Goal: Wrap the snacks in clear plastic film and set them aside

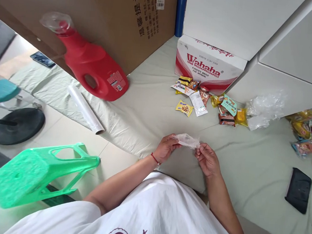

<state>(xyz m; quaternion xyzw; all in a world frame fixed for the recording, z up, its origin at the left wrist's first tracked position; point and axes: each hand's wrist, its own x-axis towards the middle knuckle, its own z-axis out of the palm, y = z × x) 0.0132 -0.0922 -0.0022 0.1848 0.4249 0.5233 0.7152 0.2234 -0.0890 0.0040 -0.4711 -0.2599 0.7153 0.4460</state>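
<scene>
Between my two hands stretches a small piece of clear crinkled plastic film (187, 140), held just above the cloth-covered surface (145, 119). My left hand (167, 147) pinches its left end, thumb on top, and a red string bracelet circles that wrist. At the other end, my right hand (207, 159) closes its fingers on the film's edge. Beyond the hands lie a yellow snack packet (184, 108), a white sachet (198, 103) and a heap of other small packets (184, 80). Whether anything is inside the film I cannot tell.
A Wahaha water carton (210, 65) stands behind the packets. Crumpled clear plastic (266, 109) and more snack packets (305, 128) lie right, above a black phone-like object (298, 190). Left are a red detergent jug (95, 67), a film roll (85, 109) and a green stool (38, 172).
</scene>
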